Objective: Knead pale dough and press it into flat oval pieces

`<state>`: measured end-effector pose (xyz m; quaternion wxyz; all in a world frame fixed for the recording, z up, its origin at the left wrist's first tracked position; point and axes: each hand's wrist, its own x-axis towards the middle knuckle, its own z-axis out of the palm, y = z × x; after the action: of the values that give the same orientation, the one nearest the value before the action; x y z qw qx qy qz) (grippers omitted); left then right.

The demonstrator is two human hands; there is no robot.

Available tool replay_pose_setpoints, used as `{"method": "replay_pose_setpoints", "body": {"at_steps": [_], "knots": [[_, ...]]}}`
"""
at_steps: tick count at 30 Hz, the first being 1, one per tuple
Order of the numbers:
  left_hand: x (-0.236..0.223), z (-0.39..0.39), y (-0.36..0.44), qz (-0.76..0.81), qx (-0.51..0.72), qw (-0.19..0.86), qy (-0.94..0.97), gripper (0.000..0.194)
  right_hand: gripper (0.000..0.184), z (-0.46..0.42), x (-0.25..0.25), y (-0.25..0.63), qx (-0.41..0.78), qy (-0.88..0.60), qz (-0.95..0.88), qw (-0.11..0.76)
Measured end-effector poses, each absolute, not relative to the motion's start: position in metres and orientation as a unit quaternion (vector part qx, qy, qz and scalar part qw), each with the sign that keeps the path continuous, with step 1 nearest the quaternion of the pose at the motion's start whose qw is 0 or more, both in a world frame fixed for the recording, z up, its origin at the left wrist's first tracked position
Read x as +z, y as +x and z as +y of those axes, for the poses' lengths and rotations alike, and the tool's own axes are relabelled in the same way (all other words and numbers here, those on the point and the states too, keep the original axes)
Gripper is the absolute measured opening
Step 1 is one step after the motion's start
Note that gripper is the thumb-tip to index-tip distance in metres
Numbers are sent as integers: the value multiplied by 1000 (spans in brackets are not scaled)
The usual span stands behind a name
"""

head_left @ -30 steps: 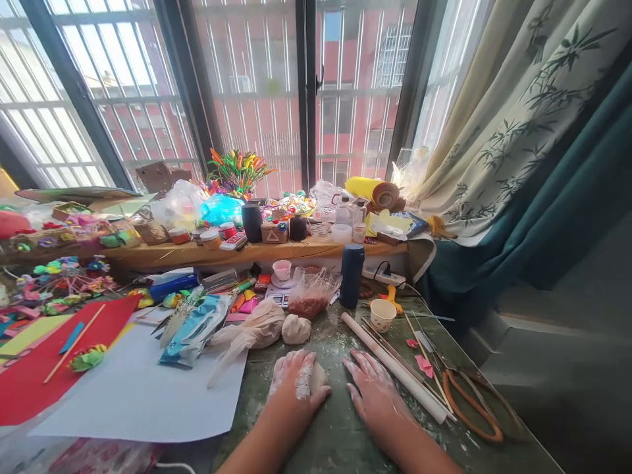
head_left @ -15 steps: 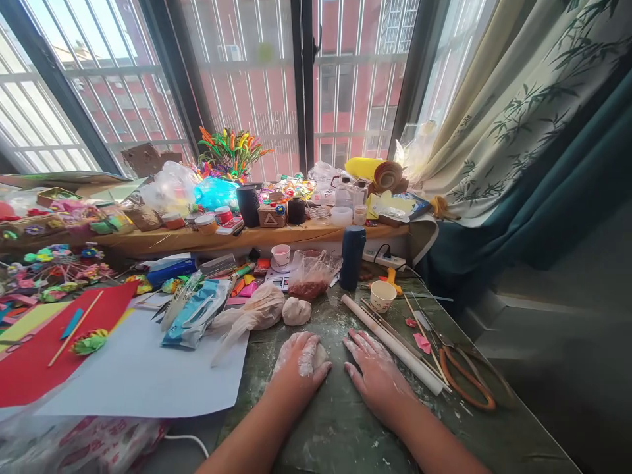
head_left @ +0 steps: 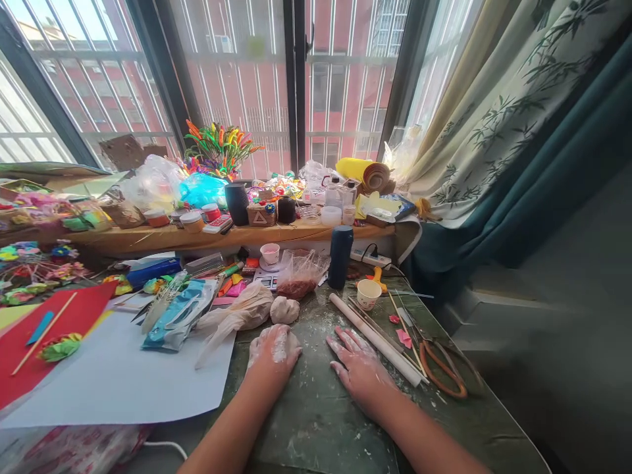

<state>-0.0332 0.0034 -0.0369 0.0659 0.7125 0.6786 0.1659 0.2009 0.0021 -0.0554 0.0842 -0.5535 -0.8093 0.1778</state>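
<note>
Floury white patches cover my left hand, which is curled over a pale lump of dough; only the lump's right edge shows past the fingers. Another lump of dough sits just beyond it, against a crumpled thin plastic bag. My right hand, also floury, lies flat on the dark green tabletop with its fingers spread and nothing in them. To its right, a pale rolling pin slants across the table, apart from the fingers.
A paper cup, thin sticks and orange-handled scissors lie on the right. White paper and a blue-and-white packet cover the left. Behind stand a dark blue cylinder and a bag of reddish-brown material.
The camera has turned slightly right, so the scene sits further left. My left hand stays over the dough, a little farther from my right hand, which remains flat.
</note>
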Motion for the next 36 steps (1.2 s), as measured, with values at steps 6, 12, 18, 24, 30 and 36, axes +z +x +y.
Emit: {"method": "replay_pose_setpoints", "body": {"at_steps": [6, 12, 18, 24, 30, 36], "knots": [[-41, 5, -47, 671, 172, 88, 715, 54, 55, -1, -51, 201, 181, -558, -803, 103], [-29, 1, -48, 632, 187, 98, 746, 45, 52, -2, -60, 203, 172, -553, -804, 132], [-20, 3, -53, 646, 197, 113, 728, 41, 51, -2, -64, 205, 163, -544, -811, 142], [-26, 6, -63, 667, 229, 123, 698, 49, 52, -3, -61, 207, 175, -547, -808, 136], [-26, 9, -74, 666, 262, 108, 690, 46, 52, -4, -61, 206, 177, -546, -806, 144], [-20, 10, -80, 671, 242, 119, 691, 57, 52, -2, -65, 206, 174, -549, -805, 143]]}}
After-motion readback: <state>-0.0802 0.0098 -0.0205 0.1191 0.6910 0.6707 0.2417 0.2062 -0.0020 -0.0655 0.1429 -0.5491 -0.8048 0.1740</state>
